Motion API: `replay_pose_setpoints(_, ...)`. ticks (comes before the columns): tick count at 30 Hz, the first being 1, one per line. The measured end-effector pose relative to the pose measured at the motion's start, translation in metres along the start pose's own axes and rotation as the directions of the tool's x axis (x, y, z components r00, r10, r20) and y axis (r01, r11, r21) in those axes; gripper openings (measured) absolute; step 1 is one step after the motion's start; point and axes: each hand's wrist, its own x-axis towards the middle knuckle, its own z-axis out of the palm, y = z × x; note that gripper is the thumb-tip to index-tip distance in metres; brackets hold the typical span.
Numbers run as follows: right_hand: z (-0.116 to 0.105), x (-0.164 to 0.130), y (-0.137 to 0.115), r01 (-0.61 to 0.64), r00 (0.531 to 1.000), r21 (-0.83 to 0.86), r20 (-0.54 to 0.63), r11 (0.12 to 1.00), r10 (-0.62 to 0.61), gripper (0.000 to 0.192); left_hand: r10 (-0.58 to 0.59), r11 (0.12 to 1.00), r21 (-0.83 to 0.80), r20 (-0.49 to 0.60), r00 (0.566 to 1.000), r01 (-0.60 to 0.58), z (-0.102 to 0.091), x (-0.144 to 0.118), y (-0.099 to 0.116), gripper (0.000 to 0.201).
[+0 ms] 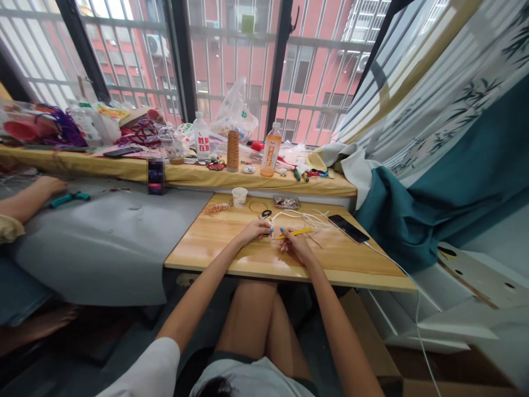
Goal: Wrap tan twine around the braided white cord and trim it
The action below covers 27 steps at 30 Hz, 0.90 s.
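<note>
My left hand (253, 231) is closed at the middle of the wooden table (231, 253), its fingertips pinching a white cord (285, 213). The cord loops up from there and runs right into a loose bundle of strands. In my right hand (297, 246) is a thin yellow stick-like tool (305, 231), perhaps a crochet hook; its tip is too small to make out. The tool points left, toward the cord at my left fingertips. Just beyond my left hand lie scissors with black handles (266, 213), partly hidden by the fingers.
Behind the hands stand a paper cup (239, 197) and a clear box of small parts (286, 202). A phone (349, 229) with a white cable lies right. The cluttered sill holds a cord spool (232, 151) and orange bottle (270, 151). Another person's hand (47, 187) rests left.
</note>
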Motion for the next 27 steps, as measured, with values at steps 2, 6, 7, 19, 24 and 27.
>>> replay_pose_setpoints(2, 0.000, 0.000, -0.001, 0.001, 1.000, 0.005, -0.017, 1.000, -0.001, 0.030, 0.002, 1.000, 0.006, -0.013, 1.000, -0.002, 0.000, 0.001, 0.000, 0.021)
replay_pose_setpoints(6, 0.000, -0.001, -0.001, 0.014, 0.998, 0.002, -0.060, 1.000, -0.014, 0.031, 0.013, 1.000, 0.017, -0.037, 0.999, -0.013, 0.002, 0.001, 0.001, 0.020)
replay_pose_setpoints(7, 0.000, -0.001, -0.001, 0.014, 0.998, -0.005, -0.057, 1.000, -0.014, 0.030, 0.017, 1.000, 0.021, -0.032, 0.999, -0.017, 0.003, 0.000, 0.001, 0.020)
replay_pose_setpoints(19, 0.002, -0.003, 0.000, 0.005, 1.000, -0.115, 0.006, 0.993, -0.004, 0.022, 0.095, 0.976, -0.194, -0.053, 0.994, -0.103, -0.013, -0.016, 0.024, 0.040)
replay_pose_setpoints(24, 0.003, -0.003, 0.003, 0.012, 1.000, -0.153, -0.011, 0.988, -0.013, 0.021, -0.172, 0.765, -0.640, -0.095, 0.981, 0.073, -0.047, -0.018, 0.022, 0.070)
replay_pose_setpoints(27, 0.003, -0.003, 0.003, 0.014, 1.000, -0.166, -0.023, 0.986, -0.018, 0.020, -0.368, 0.672, -0.687, 0.011, 0.930, 0.275, -0.060, -0.015, 0.016, 0.073)
